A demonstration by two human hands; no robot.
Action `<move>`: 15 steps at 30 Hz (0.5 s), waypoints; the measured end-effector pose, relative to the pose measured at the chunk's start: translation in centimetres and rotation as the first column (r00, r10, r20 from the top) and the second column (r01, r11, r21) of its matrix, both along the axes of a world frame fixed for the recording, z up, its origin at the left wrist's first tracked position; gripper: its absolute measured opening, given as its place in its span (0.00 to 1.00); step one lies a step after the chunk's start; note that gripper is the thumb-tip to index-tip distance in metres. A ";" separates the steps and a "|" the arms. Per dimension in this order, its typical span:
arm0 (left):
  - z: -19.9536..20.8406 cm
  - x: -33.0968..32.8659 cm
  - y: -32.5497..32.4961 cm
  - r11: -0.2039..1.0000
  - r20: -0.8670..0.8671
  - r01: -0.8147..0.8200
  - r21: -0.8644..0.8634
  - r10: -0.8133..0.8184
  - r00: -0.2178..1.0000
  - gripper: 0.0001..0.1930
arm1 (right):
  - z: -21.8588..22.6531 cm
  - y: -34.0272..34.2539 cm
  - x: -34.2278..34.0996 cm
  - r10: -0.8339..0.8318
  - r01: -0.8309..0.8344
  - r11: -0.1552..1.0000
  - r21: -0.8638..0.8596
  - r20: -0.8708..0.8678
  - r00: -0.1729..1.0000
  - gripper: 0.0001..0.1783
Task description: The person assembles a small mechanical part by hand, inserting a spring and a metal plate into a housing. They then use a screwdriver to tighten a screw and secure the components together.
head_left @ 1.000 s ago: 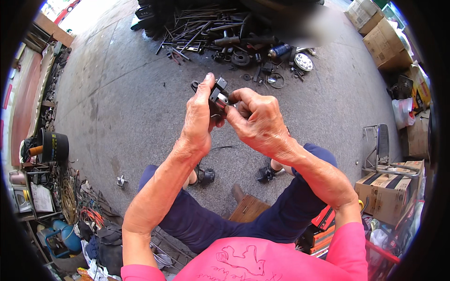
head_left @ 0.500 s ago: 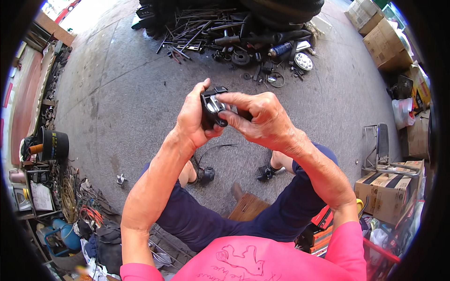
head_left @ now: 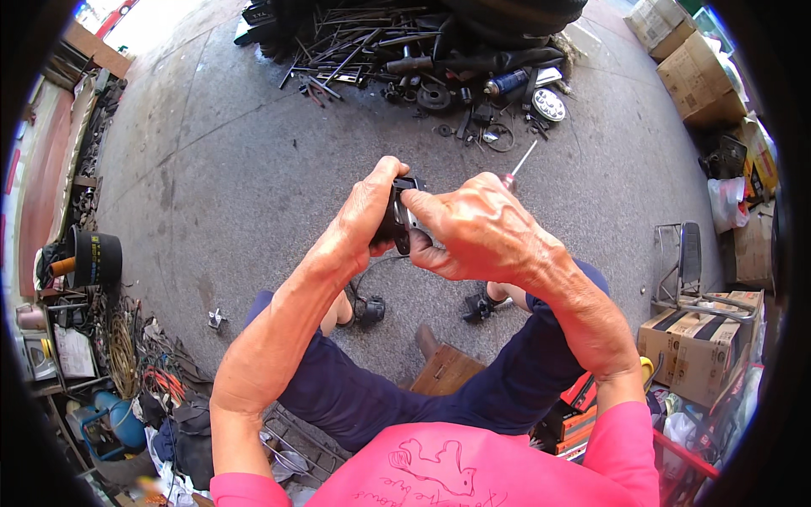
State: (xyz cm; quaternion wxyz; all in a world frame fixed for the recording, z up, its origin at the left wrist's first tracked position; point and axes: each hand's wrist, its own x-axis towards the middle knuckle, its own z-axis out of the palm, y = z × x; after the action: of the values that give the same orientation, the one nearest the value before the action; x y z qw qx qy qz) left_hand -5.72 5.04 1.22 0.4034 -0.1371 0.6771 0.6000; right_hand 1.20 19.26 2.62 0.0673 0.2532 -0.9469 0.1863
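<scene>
My left hand [head_left: 359, 213] is closed around a small black casing with a silver metal part inside [head_left: 394, 221], holding it up in front of me above my knees. From the right, the thumb and forefinger of my right hand [head_left: 483, 226] press at the casing's silver side. A screwdriver [head_left: 509, 180] with a reddish handle is tucked in that same right hand, its thin shaft sticking out to the upper right. The casing's inner details are mostly hidden by my fingers.
A heap of metal rods and parts [head_left: 355, 46] lies ahead, with a spray can [head_left: 505, 82] and a round silver disc [head_left: 548, 106]. Cardboard boxes [head_left: 693, 76] and a folding chair [head_left: 690, 262] stand right. Cables [head_left: 124, 346] and a black bucket [head_left: 100, 260] are left.
Both hands have shifted slightly right and down, and the casing has turned so its silver side shows less. The screwdriver's shaft has come into view beyond my right hand.
</scene>
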 end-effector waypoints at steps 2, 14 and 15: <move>-0.6 -0.2 -0.3 0.999 0.001 0.029 0.034 -0.029 1.000 0.21 | -0.2 -0.5 0.0 -0.011 0.012 1.000 0.021 -0.038 0.999 0.09; 0.3 -0.3 0.1 0.999 -0.072 0.000 0.033 0.003 0.997 0.20 | 0.2 0.0 -0.4 0.020 -0.020 1.000 0.001 -0.259 0.966 0.08; 0.1 -0.1 -0.2 0.999 -0.132 0.020 0.031 -0.016 0.991 0.20 | 0.3 0.3 -0.8 0.017 -0.034 0.998 -0.053 -0.293 0.956 0.08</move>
State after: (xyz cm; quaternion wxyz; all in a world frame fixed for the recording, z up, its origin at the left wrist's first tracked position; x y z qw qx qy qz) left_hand -5.78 4.87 1.35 0.3656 -0.0847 0.6938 0.6147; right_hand 0.41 19.53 2.96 0.2112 0.2879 -0.9175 0.1750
